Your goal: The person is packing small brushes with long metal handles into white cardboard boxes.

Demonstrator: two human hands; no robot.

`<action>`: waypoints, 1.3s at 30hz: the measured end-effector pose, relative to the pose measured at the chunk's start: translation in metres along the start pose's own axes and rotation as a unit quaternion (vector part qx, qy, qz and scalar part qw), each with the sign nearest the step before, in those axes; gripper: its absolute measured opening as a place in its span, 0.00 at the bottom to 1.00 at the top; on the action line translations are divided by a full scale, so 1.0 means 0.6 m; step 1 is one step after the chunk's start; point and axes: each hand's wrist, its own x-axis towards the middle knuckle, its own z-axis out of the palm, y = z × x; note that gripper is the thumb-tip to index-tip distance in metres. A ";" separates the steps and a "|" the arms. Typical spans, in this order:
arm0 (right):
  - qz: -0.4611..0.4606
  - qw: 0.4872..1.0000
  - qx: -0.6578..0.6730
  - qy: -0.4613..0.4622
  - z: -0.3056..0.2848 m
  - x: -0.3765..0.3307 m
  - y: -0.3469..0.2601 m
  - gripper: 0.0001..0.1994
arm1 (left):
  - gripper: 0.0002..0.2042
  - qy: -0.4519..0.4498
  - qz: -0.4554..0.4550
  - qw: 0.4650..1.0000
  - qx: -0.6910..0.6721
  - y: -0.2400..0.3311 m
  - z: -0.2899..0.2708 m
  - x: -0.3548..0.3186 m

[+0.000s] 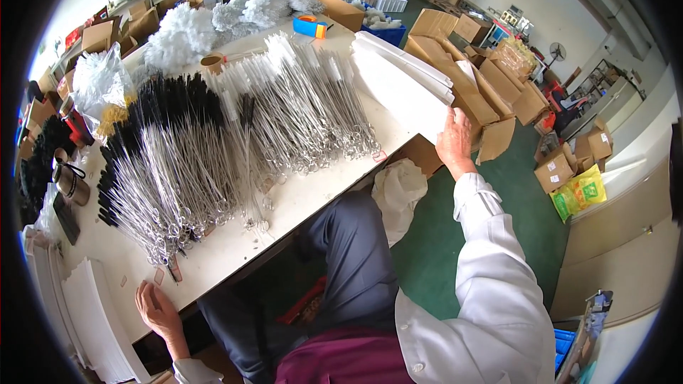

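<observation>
Head view: left hand (158, 311) lies flat, fingers spread, bracing the worktop (299, 195) edge at seven o'clock, while right hand (453, 139) reaches out at two o'clock, its grip closing on the white sleeve stack (402, 89) beside wire-handled brushes (235, 135) fanned for picking.

You have one view only, from the left of two fisheye cameras worn on your head, looking steeply down and slightly forward. Your lap fills the lower middle, so the lens sits close above your body. The white worktable (284, 206) runs from 8 o'clock up toward 1 o'clock, its straight edge bending near the rim. Your left hand (158, 311) enters at 7 o'clock, near the lens; your right hand (454, 141) reaches out toward 2 o'clock. The room's far end curves along 12 o'clock, and the green floor (526, 199) falls away at 3 o'clock. A dark rim rings the picture.
</observation>
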 end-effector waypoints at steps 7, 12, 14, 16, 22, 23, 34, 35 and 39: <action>0.096 0.967 0.224 0.072 -0.037 -0.012 -0.069 0.37 | 0.09 0.014 -0.021 0.999 -0.046 0.000 -0.004 -0.001; 0.014 0.850 0.524 -0.055 -0.204 -0.058 -0.234 0.31 | 0.10 0.042 0.089 0.993 -0.064 0.137 -0.095 0.009; -0.132 0.839 0.524 -0.065 -0.247 -0.083 -0.279 0.31 | 0.11 0.010 0.160 0.984 -0.073 0.211 -0.125 0.010; -0.258 0.818 0.509 -0.079 -0.270 -0.108 -0.323 0.32 | 0.15 -0.059 0.258 0.958 -0.113 0.279 -0.141 0.015; -0.397 0.721 0.520 -0.231 -0.275 -0.192 -0.417 0.32 | 0.35 -0.232 0.310 0.916 -0.104 0.389 -0.125 0.023; -0.417 0.721 0.511 -0.211 -0.266 -0.203 -0.428 0.32 | 0.37 -0.248 0.305 0.917 -0.071 0.391 -0.113 0.019; -0.479 0.701 0.501 -0.165 -0.250 -0.264 -0.500 0.28 | 0.36 -0.353 0.265 0.888 -0.127 0.356 -0.061 0.001; -0.479 0.696 0.508 -0.169 -0.252 -0.261 -0.500 0.28 | 0.35 -0.357 0.256 0.891 -0.115 0.349 -0.059 -0.001; -0.386 0.751 0.525 -0.103 -0.266 -0.239 -0.480 0.23 | 0.35 -0.314 0.226 0.920 -0.071 0.317 -0.040 -0.015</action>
